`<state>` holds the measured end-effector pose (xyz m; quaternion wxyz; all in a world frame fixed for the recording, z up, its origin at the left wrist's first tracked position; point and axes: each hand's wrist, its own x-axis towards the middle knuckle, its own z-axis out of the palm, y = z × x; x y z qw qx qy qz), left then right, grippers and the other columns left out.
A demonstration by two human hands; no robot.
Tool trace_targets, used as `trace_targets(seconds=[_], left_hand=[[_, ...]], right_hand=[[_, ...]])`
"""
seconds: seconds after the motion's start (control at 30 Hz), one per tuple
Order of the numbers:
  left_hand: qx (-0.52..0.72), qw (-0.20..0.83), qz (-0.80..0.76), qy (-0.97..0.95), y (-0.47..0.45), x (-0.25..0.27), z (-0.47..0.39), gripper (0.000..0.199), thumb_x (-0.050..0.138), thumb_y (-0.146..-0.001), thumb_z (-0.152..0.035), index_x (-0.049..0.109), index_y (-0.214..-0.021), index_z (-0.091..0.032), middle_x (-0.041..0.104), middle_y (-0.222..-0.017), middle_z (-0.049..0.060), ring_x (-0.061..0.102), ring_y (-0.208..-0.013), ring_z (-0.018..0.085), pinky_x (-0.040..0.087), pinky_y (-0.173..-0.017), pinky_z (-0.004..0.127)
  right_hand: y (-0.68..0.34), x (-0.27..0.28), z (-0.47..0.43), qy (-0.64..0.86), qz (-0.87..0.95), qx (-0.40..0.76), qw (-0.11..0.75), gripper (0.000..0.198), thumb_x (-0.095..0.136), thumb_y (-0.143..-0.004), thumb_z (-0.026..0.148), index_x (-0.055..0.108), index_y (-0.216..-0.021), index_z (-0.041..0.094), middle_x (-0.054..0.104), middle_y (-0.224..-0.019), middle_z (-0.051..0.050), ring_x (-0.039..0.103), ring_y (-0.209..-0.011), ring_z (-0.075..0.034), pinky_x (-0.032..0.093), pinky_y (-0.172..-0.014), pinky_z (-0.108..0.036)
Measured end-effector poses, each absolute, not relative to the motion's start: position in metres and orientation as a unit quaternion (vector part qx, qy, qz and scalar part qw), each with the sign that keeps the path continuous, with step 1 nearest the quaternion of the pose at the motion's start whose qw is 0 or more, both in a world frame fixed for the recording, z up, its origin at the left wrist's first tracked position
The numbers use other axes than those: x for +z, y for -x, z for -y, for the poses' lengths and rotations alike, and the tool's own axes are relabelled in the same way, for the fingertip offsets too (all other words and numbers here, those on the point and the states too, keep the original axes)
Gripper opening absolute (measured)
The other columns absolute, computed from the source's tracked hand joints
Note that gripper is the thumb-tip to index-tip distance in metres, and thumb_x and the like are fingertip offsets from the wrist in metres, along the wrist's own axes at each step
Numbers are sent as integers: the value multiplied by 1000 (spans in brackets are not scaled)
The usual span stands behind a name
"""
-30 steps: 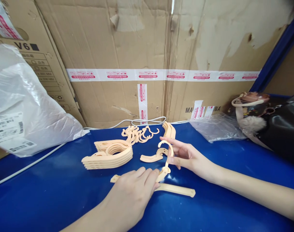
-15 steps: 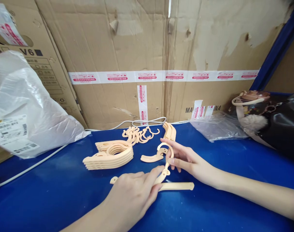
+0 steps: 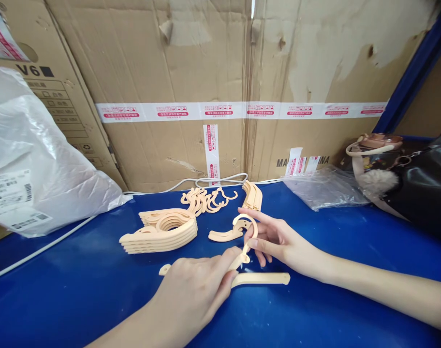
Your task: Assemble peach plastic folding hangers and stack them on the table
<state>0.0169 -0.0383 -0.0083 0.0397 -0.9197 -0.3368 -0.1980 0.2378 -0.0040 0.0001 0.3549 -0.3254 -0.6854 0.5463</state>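
Beige plastic parts of folding clothes hangers lie on the blue tabletop. My left hand is closed around a hanger arm, whose straight end sticks out to the right. A second rounded end shows under the fingers; most of the piece is hidden by the hand. My right hand pinches a hanger hook between thumb and fingers. The hook stands with its curve up, its lower end meeting the part in my left hand. Just behind lies a loose curved hanger arm.
Left of the hands sits a stack of hanger pieces. Behind it are a pile of hooks and more arms. A white parcel bag, clear plastic bag and black bag flank them; cardboard stands behind.
The view has shifted slightly. Both hands keep their holds, and the hook and hanger arm stay joined at about the same place, with only a small movement of the fingers.
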Motion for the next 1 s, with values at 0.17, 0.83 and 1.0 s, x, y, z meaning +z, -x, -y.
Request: trace_targets(seconds=[0.17,0.83,1.0], left_hand=[[-210,7,378,902,-17,-7,39,26,32,-98,-30,48,-119,-23,68,-69,-2,63,-52,16,33,-46,23],[-248,-467,463,711,-16,8,28,34,47,-88,-49,56,-78,-18,57,-67,-2,55,-55,12,40,-43,18],[-284,-550,453,642,-16,0,22,32,48,-86,-50,51,-92,-19,60,-77,1,57,-55,12,40,-36,17]], right_hand=[[-236,2,7,307,690,548,361,58,62,-87,24,35,-138,24,63,-86,1,55,-63,-9,45,-60,-25],[-236,4,15,312,894,214,240,33,72,-76,48,64,-93,21,60,-91,-2,55,-84,-17,43,-73,-29],[-234,7,22,254,944,140,160,21,42,-98,27,62,-101,20,60,-102,-6,54,-91,-18,42,-82,-33]])
